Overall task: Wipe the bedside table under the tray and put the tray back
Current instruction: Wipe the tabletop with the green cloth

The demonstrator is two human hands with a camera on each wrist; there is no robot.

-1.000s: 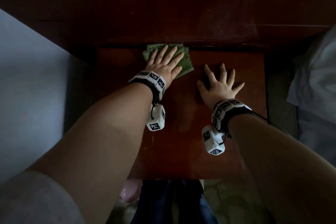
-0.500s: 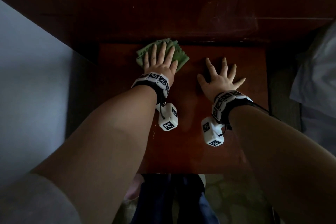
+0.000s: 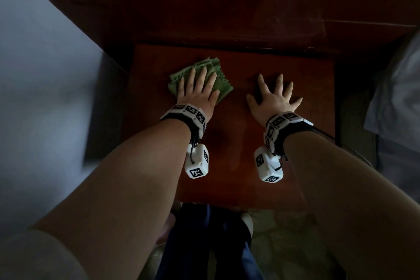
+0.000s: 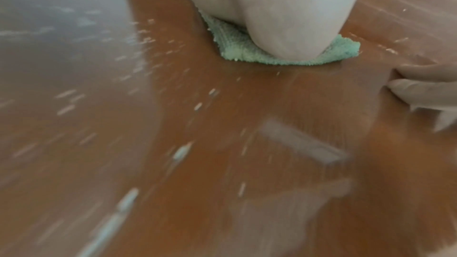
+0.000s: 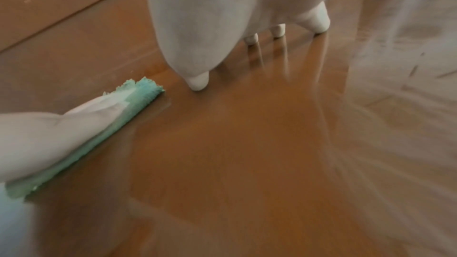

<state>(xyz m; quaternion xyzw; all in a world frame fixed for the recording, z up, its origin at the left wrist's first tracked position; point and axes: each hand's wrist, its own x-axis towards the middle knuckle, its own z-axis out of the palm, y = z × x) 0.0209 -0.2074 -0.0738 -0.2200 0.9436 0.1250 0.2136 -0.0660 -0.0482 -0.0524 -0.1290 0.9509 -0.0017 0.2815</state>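
Observation:
A green cloth (image 3: 223,85) lies on the reddish-brown bedside table (image 3: 231,161), left of its middle. My left hand (image 3: 200,84) presses flat on the cloth with straight fingers; the left wrist view shows the palm (image 4: 272,11) over the cloth (image 4: 232,46). To its right, my right hand (image 3: 276,93) rests flat on the bare wood with its fingers spread. The right wrist view shows those fingertips (image 5: 197,83) touching the wood, with the cloth (image 5: 143,95) under the other hand at the left. No tray is in view.
A dark wooden headboard panel (image 3: 227,7) rises behind the table. A pale wall (image 3: 34,86) stands to the left and white bedding (image 3: 397,98) to the right. The table's front edge (image 3: 227,203) is near my legs, above the floor.
My left hand has dragged the cloth from the table's back edge toward me and slightly left. The right hand has stayed flat on the wood.

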